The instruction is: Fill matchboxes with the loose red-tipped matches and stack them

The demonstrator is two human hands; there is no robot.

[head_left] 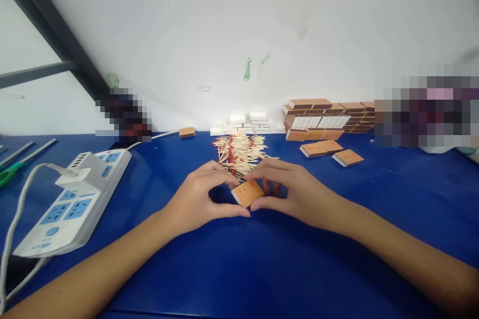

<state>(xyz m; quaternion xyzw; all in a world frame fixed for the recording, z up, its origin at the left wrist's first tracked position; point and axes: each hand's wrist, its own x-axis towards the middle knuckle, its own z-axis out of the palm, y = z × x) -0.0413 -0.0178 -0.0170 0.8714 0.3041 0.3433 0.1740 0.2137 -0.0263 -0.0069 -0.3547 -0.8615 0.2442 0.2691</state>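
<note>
An orange matchbox point(247, 193) with red print is held tilted above the blue table, between both hands. My left hand point(204, 192) curls around its left side, with the fingertips at the upper edge and the thumb at the lower front corner. On the other side, my right hand point(290, 192) pinches the right end between thumb and fingers. Just behind the hands lies a heap of loose matches point(243, 154) with red heads. White inner trays point(249, 124) are stacked behind the heap, against the wall.
Stacked matchboxes point(329, 114) stand at the back right, with a single matchbox point(349, 157) in front of them. Another small box point(187, 132) sits at the back left. A white power strip point(80, 199) with a plugged charger and cable occupies the left, near green-handled scissors point(11, 173).
</note>
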